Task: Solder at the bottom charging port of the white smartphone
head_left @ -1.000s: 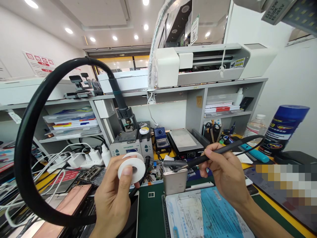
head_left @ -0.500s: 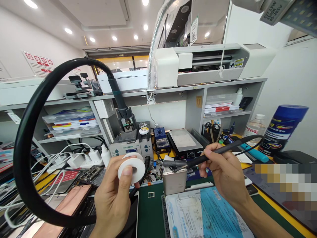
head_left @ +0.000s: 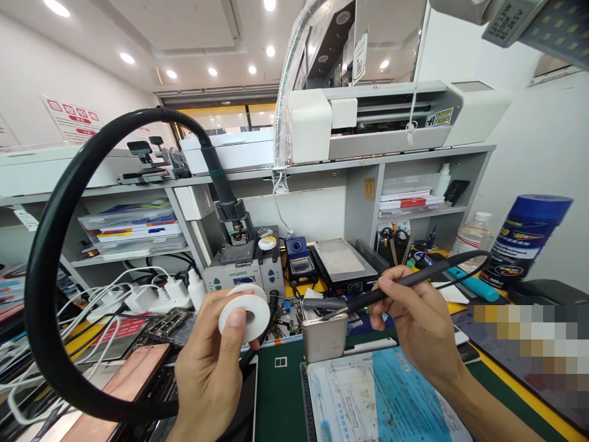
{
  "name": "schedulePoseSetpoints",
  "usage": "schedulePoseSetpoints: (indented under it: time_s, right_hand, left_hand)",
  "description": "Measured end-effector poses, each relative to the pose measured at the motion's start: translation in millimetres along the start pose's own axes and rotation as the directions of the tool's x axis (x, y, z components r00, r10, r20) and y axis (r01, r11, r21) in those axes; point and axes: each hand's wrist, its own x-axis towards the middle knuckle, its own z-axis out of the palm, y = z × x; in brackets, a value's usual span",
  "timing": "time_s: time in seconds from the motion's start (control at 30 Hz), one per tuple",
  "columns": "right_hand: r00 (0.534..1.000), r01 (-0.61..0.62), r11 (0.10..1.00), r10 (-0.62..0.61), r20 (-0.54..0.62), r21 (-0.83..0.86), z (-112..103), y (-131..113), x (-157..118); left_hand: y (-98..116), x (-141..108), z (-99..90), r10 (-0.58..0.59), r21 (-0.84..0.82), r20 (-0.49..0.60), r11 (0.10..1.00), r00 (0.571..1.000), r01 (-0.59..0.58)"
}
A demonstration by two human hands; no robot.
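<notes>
Left hand (head_left: 209,362) pinches a round white plastic spool (head_left: 260,312), raised left of an upright silvery case (head_left: 324,341) — right hand (head_left: 423,325) clasps a black pen-shaped tool (head_left: 365,299), tip near the case — slack fingers could scrape it.

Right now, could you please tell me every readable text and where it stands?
"回收价格": red-lettered wall sign.
"355", apparently: lit display on the small blue station.
Too small or blurred: spray can, lamp label, yellow label, blue-and-white packet.
None seen: white spool.
</notes>
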Motion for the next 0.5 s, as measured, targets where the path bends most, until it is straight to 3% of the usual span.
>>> schedulePoseSetpoints:
  time_s: [0.5]
  right_hand:
    - [1.0,0.004,1.0,-0.004,-0.015,-0.005,0.9,-0.7,-0.7]
  left_hand:
    - [-2.5,0.2,-1.2,0.008,-0.01,0.009,1.0,1.0,-0.008]
